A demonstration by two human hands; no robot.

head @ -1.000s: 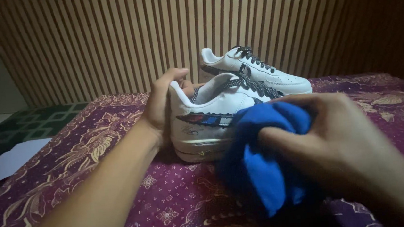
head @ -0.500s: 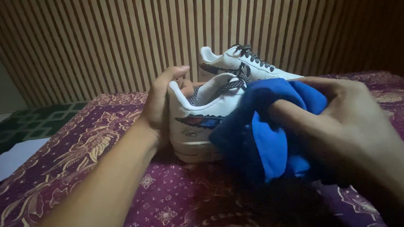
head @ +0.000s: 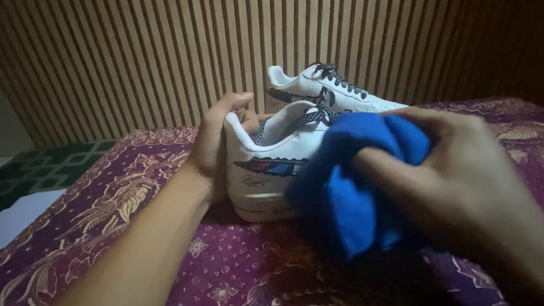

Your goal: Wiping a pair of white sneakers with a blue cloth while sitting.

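A white sneaker (head: pixel 267 173) with dark dotted laces and a red and blue side mark stands on a maroon patterned cloth (head: pixel 126 205). My left hand (head: pixel 213 145) grips its heel collar from behind. My right hand (head: pixel 457 169) is bunched around a blue cloth (head: pixel 353 179) pressed against the sneaker's side, hiding its front half. A second white sneaker (head: pixel 319 86) of the same kind stands just behind, toe pointing right.
A wall of thin vertical wooden slats (head: pixel 210 47) rises right behind the shoes. At the far left lie a green patterned mat (head: pixel 37 170) and a white sheet (head: pixel 9 218). The room is dim.
My right hand rubbed the blue cloth up along the sneaker's side and then slightly back down. My left hand stayed on the heel.
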